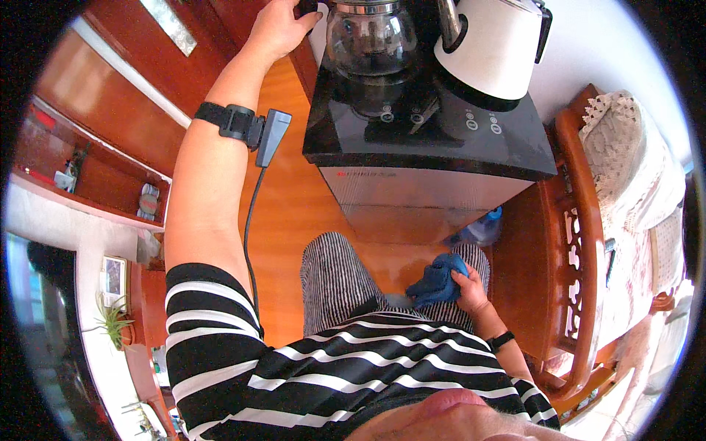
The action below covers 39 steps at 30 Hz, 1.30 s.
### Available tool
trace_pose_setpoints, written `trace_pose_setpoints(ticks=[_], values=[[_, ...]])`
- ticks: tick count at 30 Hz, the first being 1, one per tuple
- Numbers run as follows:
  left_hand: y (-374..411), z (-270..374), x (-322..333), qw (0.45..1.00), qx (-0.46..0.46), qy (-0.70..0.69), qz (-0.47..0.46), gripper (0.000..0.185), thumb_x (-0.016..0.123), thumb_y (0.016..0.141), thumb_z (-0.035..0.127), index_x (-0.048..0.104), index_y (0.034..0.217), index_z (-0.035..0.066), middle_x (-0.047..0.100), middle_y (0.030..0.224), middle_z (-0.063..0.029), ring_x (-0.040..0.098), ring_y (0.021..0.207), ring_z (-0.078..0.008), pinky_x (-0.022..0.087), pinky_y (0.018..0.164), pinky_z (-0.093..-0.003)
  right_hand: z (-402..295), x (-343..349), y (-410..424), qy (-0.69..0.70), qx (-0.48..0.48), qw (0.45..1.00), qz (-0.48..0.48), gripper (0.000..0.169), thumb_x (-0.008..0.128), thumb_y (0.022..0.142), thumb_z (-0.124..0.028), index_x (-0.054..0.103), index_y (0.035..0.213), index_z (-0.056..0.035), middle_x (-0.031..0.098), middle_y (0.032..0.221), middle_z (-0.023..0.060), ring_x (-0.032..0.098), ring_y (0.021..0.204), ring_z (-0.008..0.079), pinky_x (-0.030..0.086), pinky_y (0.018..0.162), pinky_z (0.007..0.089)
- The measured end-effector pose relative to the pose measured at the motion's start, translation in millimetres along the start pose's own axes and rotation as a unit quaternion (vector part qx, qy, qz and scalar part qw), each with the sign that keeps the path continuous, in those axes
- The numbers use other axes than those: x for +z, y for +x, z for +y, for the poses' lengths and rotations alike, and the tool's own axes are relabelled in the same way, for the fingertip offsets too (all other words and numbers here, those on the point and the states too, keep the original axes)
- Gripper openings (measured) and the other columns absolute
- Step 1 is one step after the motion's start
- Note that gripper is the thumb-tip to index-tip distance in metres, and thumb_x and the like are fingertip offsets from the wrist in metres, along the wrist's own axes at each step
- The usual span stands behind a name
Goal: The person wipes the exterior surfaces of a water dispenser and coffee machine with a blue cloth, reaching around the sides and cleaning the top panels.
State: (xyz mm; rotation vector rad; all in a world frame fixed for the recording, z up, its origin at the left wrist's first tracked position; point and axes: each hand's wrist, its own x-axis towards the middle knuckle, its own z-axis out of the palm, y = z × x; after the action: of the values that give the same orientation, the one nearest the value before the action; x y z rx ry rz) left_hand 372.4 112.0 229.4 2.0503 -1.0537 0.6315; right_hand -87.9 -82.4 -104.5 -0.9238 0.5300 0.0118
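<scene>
My left hand (282,26) reaches up at the top edge, beside a glass kettle (370,41) on the black glossy top (364,146) of a tea bar cabinet. Its fingertips are partly cut off by the picture's edge and touch something dark there; what it is cannot be told. Low at my right thigh, my right hand (472,289) holds a bunched blue cloth (438,280). A white electric kettle (488,49) with a metal spout stands at the right of the cabinet top, above round touch buttons.
A carved wooden settle (579,231) with a lace-edged cover stands at the right. Behind the cabinet's lower edge shows a blue water bottle (485,227). At the left are wooden shelves (105,182), a potted plant (116,325) and a dark television screen (49,308).
</scene>
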Motion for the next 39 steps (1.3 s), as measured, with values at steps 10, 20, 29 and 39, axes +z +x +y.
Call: trace_pose_setpoints(ticks=[10, 20, 29, 39], values=[[-11.4, 7.3, -0.2, 0.997, -0.028, -0.068, 0.01, 0.033, 0.071, 0.078, 0.01, 0.062, 0.107, -0.003, 0.066, 0.089, -0.0187, 0.064, 0.084, -0.0268, 0.05, 0.077, -0.0349, 2.8, -1.8, 2.0, 0.004, -0.009, 0.999, -0.036, 0.033, 0.053, 0.093, -0.01, 0.054, 0.125, 0.0003, 0.064, 0.114, 0.013, 0.063, 0.104, 0.0268, 0.051, 0.093, 0.0404], [-214.1, 88.2, -1.2, 0.961, 0.095, -0.252, 0.058, 0.014, 0.055, 0.091, 0.019, 0.058, 0.089, 0.006, 0.059, 0.093, -0.009, 0.054, 0.094, -0.0233, 0.044, 0.085, -0.0364, -56.3, 46.8, -4.7, -0.274, -0.067, 0.956, -0.078, 0.034, 0.048, 0.099, -0.021, 0.052, 0.124, 0.0017, 0.062, 0.116, 0.0096, 0.06, 0.104, 0.0171, 0.049, 0.091, 0.0345], [-342.2, 117.5, 28.9, 0.871, -0.118, -0.41, -0.243, 0.012, 0.063, 0.083, 0.011, 0.063, 0.09, 0.001, 0.064, 0.091, -0.014, 0.061, 0.087, -0.033, 0.047, 0.079, -0.0394, -117.9, 191.3, -14.9, -0.585, -0.387, 0.694, -0.164, 0.027, 0.067, 0.079, -0.014, 0.055, 0.098, 0.0013, 0.055, 0.102, 0.0249, 0.056, 0.088, 0.0454, 0.049, 0.076, 0.0469], [-400.0, 90.5, 104.4, 0.69, -0.214, -0.689, -0.056, 0.036, 0.059, 0.09, 0.035, 0.057, 0.111, 0.006, 0.059, 0.104, -0.0051, 0.057, 0.101, -0.0211, 0.046, 0.093, -0.0351, -107.3, 236.4, -26.3, -0.635, -0.365, 0.55, -0.402, 0.055, 0.072, 0.071, -0.014, 0.054, 0.123, -0.0036, 0.048, 0.131, 0.0221, 0.049, 0.118, 0.0425, 0.043, 0.1, 0.0467]])
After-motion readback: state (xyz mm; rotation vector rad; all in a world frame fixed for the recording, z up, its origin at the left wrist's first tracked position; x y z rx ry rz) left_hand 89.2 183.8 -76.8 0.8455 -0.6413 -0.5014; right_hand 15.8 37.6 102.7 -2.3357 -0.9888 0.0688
